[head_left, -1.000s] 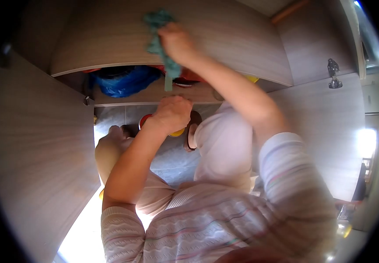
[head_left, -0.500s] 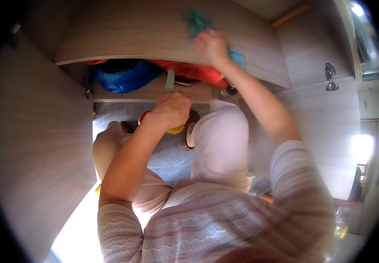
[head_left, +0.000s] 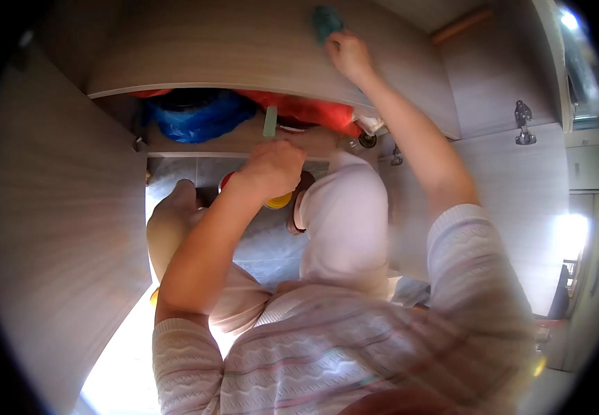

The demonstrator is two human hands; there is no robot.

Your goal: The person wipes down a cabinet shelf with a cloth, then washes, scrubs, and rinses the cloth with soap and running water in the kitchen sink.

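Observation:
My right hand [head_left: 349, 55] is closed on a teal cloth [head_left: 327, 23], which lies against the upper wooden shelf [head_left: 209, 55] of an open cabinet. My left hand [head_left: 275, 167] is closed in front of the lower compartment, its fingers curled away from me; whatever they may hold is hidden. Just beyond that hand a pale green strip [head_left: 269, 121] stands out at the lower compartment. Below the hand, partly covered by my wrist, are a round yellow item [head_left: 278, 201] and a red one [head_left: 226, 181] by the floor.
Under the shelf sit a blue plastic bag [head_left: 199, 119] and a red plastic bag [head_left: 306, 111]. Open cabinet doors flank me, the left door [head_left: 64, 207] and the right door [head_left: 479, 200] with its metal hinge [head_left: 523, 123]. My knees are bent close to the cabinet.
My right hand has moved the cloth farther back and slightly right along the shelf; less of the cloth shows now. My left hand has stayed nearly in place.

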